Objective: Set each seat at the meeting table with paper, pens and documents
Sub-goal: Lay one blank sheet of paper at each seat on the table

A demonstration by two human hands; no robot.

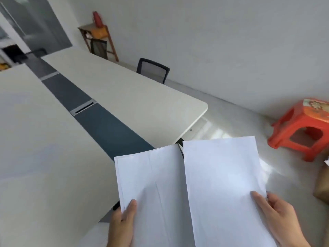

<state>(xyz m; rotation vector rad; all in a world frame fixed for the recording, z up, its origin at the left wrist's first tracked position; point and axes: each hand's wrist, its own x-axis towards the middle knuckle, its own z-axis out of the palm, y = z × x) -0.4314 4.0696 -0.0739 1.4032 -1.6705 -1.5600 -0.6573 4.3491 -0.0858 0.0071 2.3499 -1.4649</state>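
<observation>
My left hand (pixel 122 221) grips a stack of white paper (pixel 151 189) at its near edge, thumb on top. A dark pen tip (pixel 116 205) pokes out beside that hand, under the stack. My right hand (pixel 274 216) pinches a separate white sheet (pixel 222 179) at its lower right, thumb on top. Both lots of paper hang in the air over the near end of the long white meeting table (pixel 133 97), which has a dark blue strip (pixel 99 125) down its middle. Two black mesh chairs (pixel 153 69) stand along the table's far side.
An orange plastic stool (pixel 300 129) stands on the floor at the right, with a brown object (pixel 322 184) at the right edge. A wooden stand with a red flask (pixel 97 19) is by the far wall. Cable slots (pixel 83 106) sit in the blue strip.
</observation>
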